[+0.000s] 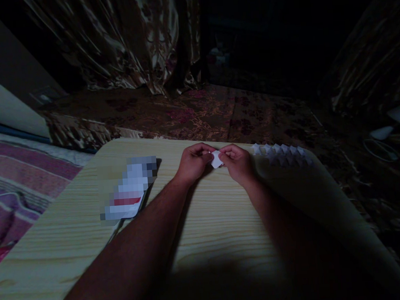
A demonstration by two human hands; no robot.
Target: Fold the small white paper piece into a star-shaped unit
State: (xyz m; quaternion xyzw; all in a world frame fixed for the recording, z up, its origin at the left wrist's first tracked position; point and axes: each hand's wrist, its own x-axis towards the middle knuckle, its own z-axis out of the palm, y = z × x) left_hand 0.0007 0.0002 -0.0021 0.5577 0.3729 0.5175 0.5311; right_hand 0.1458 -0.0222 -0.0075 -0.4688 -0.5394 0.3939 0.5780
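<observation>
A small white piece of folded paper [216,160] is pinched between my two hands near the far edge of the wooden table. My left hand [194,162] grips its left side, thumb and fingertips closed together. From the right, my right hand [235,161] holds the other side in the same kind of pinch. The paper has angular edges; its back side and the tips of some fingers are hidden. Just right of my right hand, several white folded paper stars [282,154] stand in rows on the table, the nearer ones in shadow.
A phone [130,189], its screen blurred out, lies on the wooden table [72,232] left of my left forearm. A bed with a striped cover [24,180] adjoins on the left. Beyond the table are a patterned cloth-covered ledge [184,114] and curtains [127,41]. A white cable [380,149] lies at right.
</observation>
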